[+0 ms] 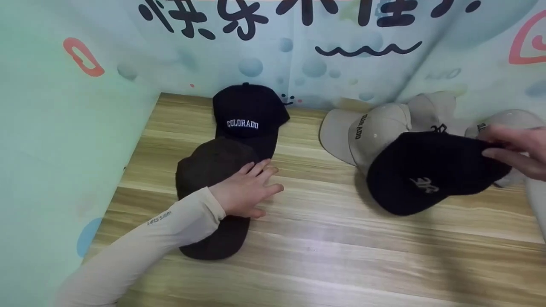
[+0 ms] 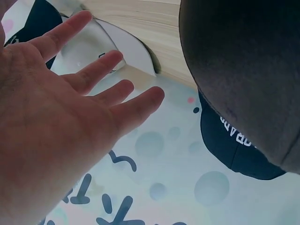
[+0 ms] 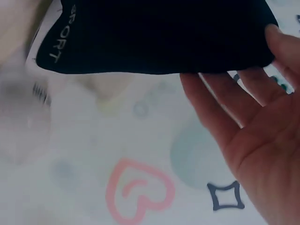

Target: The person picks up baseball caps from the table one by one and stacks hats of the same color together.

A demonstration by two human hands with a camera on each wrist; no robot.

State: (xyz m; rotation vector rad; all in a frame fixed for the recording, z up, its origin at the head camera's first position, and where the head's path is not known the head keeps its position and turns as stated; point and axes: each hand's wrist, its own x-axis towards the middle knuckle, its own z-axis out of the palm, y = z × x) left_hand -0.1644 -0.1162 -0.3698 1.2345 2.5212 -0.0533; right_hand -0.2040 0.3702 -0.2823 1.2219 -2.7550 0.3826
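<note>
The right hand [image 1: 527,149] grips the black cap [image 1: 431,166] by its rear edge, thumb on one side and fingers on the other. The cap hangs over the right part of the table [image 1: 341,264], its brim to the left and a pale emblem on its front; the right wrist view shows "SPORT" along one edge. Behind it, a beige cap [image 1: 381,128] rests with its brim to the left, another pale cap [image 1: 433,106] just beside it and a third [image 1: 512,117] farther right, near the hand.

The left hand [image 1: 247,189] holds nothing, fingers spread, over the brown cap [image 1: 204,175]; contact is unclear. The Colorado cap [image 1: 247,106] sits behind, its brim partly hidden by the brown one.
</note>
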